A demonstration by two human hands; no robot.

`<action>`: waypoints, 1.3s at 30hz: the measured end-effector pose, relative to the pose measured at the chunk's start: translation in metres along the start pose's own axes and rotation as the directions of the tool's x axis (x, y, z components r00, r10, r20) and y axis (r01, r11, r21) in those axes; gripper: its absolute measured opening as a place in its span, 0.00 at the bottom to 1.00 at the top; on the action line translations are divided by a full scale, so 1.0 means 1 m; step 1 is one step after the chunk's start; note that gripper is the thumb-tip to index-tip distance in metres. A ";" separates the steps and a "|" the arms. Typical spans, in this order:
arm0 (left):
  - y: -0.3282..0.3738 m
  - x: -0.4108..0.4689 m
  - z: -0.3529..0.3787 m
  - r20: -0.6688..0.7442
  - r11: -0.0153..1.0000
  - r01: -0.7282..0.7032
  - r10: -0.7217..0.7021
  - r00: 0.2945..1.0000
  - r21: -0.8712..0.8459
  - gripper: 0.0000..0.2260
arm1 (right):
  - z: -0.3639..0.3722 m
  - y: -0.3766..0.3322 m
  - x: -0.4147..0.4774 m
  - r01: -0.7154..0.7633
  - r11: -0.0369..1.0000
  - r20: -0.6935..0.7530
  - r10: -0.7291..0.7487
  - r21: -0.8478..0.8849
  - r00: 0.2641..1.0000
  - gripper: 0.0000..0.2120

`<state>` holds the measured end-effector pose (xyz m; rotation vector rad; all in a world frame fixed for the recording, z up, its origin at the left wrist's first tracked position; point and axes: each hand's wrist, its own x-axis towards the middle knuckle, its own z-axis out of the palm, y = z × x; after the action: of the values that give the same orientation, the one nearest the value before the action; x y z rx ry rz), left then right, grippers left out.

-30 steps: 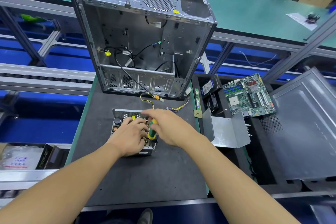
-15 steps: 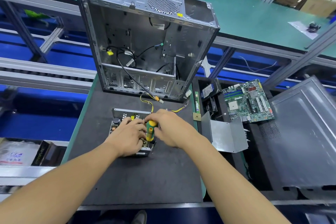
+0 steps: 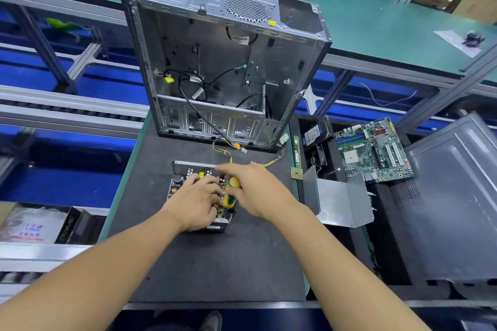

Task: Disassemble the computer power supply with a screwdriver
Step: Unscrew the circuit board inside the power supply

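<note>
Right hand (image 3: 258,191), head view: it was clamped on the green-and-yellow plastic handle of the screwdriver (image 3: 231,192), with the index finger stretched forward and blurred. The shaft and tip were hidden behind the hands, so the screw being worked could not be identified.

Left hand (image 3: 196,201) lay on the open grey sheet-metal power supply (image 3: 185,169), at 9 o'clock from the handle. Its fingers were bent down over the exposed circuit-board components, bracing the unit.

The power supply sat on the black rubber work mat (image 3: 215,263), slightly toward 11 o'clock from the mat's centre. The empty silver steel computer case (image 3: 215,62) stood at 12 o'clock from it. Yellow-and-black wire leads (image 3: 223,146) trailed from the unit toward 1 o'clock. A bent grey metal cover (image 3: 341,201) lay at 3 o'clock, off the mat.

Handling assessment:
- The steel shell appeared stiff and moderately heavy, with folded edges that were probably sharp.
- The board, coils and capacitors appeared fragile.
- The shell walls or corners were the best places to hold the unit, rather than the components.
- Screwdriver torque would probably turn the unit on the mat, so firm downward bracing was advisable.
- The leads would probably drag when the unit was lifted.
</note>
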<state>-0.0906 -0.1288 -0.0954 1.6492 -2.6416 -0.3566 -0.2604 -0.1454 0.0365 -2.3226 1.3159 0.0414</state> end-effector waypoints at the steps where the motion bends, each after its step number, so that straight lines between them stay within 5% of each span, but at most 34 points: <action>1: 0.000 0.000 0.000 -0.001 1.000 -0.001 0.001 1.000 0.000 0.23 | 0.000 0.000 0.000 -0.014 1.000 0.007 0.014 0.020 1.000 0.23; 8: -0.002 0.001 0.001 -0.006 1.000 0.001 -0.001 1.000 -0.002 0.22 | 0.000 0.006 -0.002 -0.032 0.998 -0.007 0.032 0.049 0.999 0.17; 15: 0.000 0.000 0.000 -0.045 1.000 -0.015 0.014 0.999 -0.022 0.19 | -0.005 0.005 -0.007 0.021 0.999 -0.002 -0.021 -0.039 1.000 0.21; 19: 0.001 -0.001 -0.001 -0.089 0.999 -0.030 0.028 0.996 -0.012 0.16 | -0.006 0.003 -0.007 0.010 0.998 0.029 -0.012 0.070 1.000 0.22; 26: 0.001 -0.001 0.000 -0.105 0.999 -0.039 0.037 0.994 -0.012 0.18 | -0.004 0.000 -0.008 0.004 0.993 0.062 -0.011 0.115 0.998 0.08; 32: 0.000 0.000 0.000 -0.050 1.000 -0.021 0.020 0.999 -0.014 0.21 | -0.005 0.000 -0.004 0.016 0.996 0.018 -0.018 0.092 1.000 0.24; 39: 0.000 0.000 0.000 -0.020 1.000 0.001 -0.001 1.000 -0.014 0.23 | -0.005 0.002 -0.004 -0.018 0.999 -0.003 0.018 0.049 1.000 0.19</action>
<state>-0.0903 -0.1293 -0.0951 1.6414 -2.6187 -0.3557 -0.2655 -0.1450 0.0416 -2.2706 1.3253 0.0113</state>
